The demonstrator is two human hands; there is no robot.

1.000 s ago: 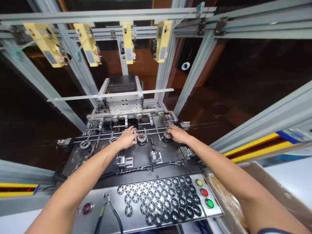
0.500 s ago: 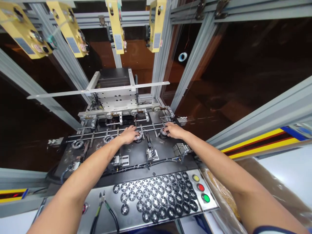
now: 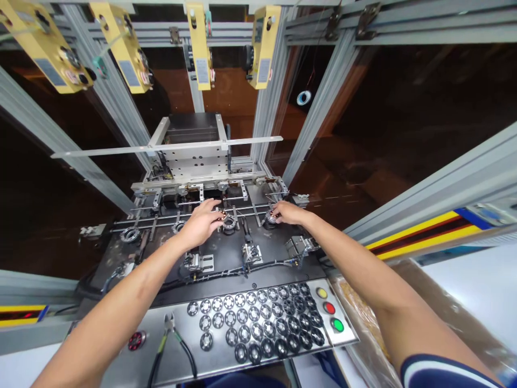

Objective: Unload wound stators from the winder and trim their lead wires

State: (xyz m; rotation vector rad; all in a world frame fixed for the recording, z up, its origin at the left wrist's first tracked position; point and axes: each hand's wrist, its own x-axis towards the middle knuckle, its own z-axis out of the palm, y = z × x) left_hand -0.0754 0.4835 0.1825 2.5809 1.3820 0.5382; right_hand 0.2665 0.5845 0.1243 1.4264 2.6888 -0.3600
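Observation:
My left hand point(image 3: 201, 223) pinches a small copper-wound stator point(image 3: 222, 216) between thumb and fingers, just left of and above a round metal holder point(image 3: 229, 224). That holder's ring now shows bare. Over at the rightmost holder, my right hand point(image 3: 288, 212) has its fingertips closed on another copper-wound stator point(image 3: 274, 215), which still sits in or just over the ring; the exact contact is partly hidden. Two more ring holders stand to the left, one point(image 3: 130, 235) in full view and one point(image 3: 177, 227) partly behind my left hand.
Several black slotted cores point(image 3: 254, 313) lie in rows on the metal front panel point(image 3: 177, 312), beside wire cutters point(image 3: 169, 326) and yellow, red and green buttons point(image 3: 329, 307). Metal rods and clamps point(image 3: 210, 202) run behind the holders. Yellow units point(image 3: 201, 48) hang above.
My left hand has lifted a stator out of its ring holder and shifted left with it. My right hand stays at the rightmost holder. The camera view has shifted slightly.

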